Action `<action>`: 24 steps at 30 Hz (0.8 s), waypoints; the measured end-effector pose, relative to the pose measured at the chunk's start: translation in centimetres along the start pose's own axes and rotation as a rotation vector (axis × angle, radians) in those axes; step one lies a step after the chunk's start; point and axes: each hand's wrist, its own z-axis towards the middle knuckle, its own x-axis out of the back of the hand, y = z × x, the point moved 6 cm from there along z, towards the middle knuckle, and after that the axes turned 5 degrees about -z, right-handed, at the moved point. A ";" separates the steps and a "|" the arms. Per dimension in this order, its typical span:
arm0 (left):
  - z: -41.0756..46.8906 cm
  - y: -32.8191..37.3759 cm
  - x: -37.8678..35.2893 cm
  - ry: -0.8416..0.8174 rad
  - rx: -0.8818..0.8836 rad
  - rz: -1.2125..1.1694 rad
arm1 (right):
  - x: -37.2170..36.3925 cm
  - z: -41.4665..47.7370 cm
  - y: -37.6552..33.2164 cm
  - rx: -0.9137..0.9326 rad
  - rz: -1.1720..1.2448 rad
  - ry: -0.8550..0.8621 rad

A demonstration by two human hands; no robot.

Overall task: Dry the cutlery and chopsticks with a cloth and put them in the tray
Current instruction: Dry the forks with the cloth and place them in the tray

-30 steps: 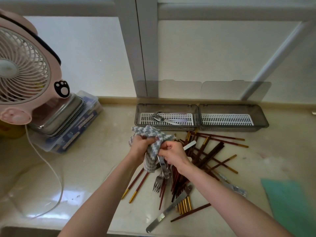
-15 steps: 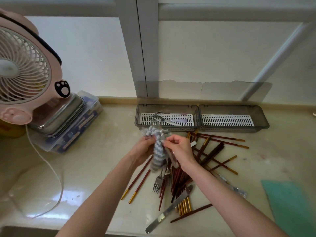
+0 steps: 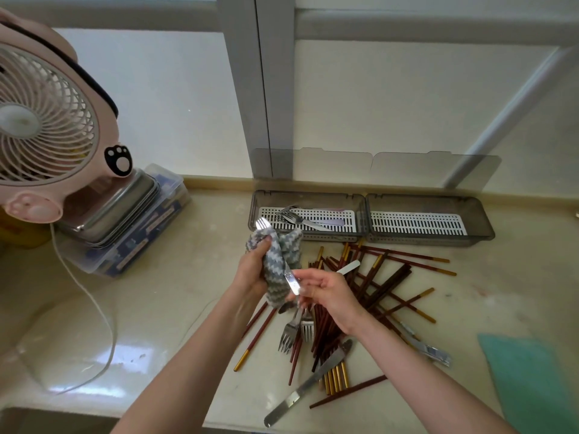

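My left hand (image 3: 252, 270) grips a grey-and-white zigzag cloth (image 3: 279, 264) wrapped around a steel fork (image 3: 291, 278); the fork's tines stick out above the cloth. My right hand (image 3: 326, 292) pinches the fork's handle end. Below my hands lies a pile of brown, gold-tipped chopsticks (image 3: 376, 286), two forks (image 3: 296, 332) and a table knife (image 3: 308, 383). The grey two-part tray (image 3: 365, 208) stands behind, with forks (image 3: 293, 217) on the left white grate; the right grate is bare.
A pink desk fan (image 3: 47, 120) stands at the left with its white cable (image 3: 100, 308) trailing over the counter. Beside it sit stacked steel trays on a plastic box (image 3: 131, 220). A green cloth (image 3: 532, 380) lies at the right. The counter's front edge is near.
The fork has been pulled out of the pile and raised. It now lies tilted through the cloth with its tines up, and my right hand has slid down to the handle end.
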 end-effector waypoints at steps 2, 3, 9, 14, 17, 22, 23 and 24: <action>-0.1 -0.1 -0.6 -0.033 -0.053 0.011 | -0.3 0.1 0.2 0.009 0.067 0.087; -0.3 -0.2 -1.0 -0.048 -0.076 0.033 | -0.4 0.1 0.3 0.012 0.106 0.120; -1.6 -1.8 -2.2 -0.057 -0.113 0.078 | 0.3 0.4 0.7 0.022 0.128 0.418; -1.4 -0.2 -1.8 -0.038 -0.140 -0.036 | -0.2 0.3 -0.3 0.033 0.151 0.231; -1.9 -0.3 -2.7 -0.075 -0.143 -0.042 | 0.2 0.0 -1.1 0.098 0.159 0.412; -3.4 -1.9 -3.9 -0.123 -0.189 0.041 | 1.5 -0.2 -0.2 0.080 0.155 0.662; -3.5 -2.3 -3.7 -0.123 -0.197 0.098 | 1.7 -0.3 0.1 0.044 0.126 0.667; -3.6 -2.6 -3.6 -0.114 -0.195 0.174 | 2.1 -0.4 0.2 0.020 0.101 0.674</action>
